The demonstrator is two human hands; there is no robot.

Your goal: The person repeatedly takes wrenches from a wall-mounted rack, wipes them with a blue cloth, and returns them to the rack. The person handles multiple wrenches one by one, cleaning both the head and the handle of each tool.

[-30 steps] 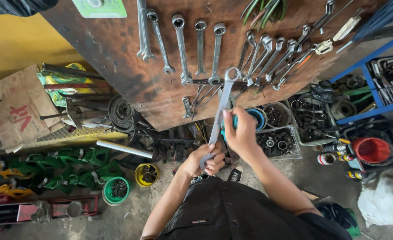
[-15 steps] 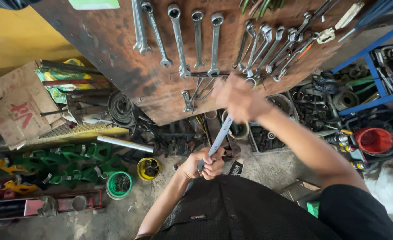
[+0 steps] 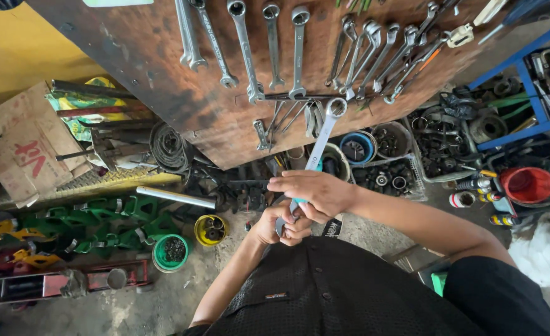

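A brown wooden board (image 3: 163, 81) hung with spanners (image 3: 272, 50) fills the far side. Near it, the right hand (image 3: 315, 193) grips the shaft of a long silver spanner (image 3: 320, 140) (ring end pointing far and slightly right); the left hand (image 3: 284, 227) closes round its near end.

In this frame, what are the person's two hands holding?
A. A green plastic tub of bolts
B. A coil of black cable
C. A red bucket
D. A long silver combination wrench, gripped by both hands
D: the left hand wraps the lower end and the right hand closes over the shaft of the wrench, whose ring end points up toward the wooden tool board.
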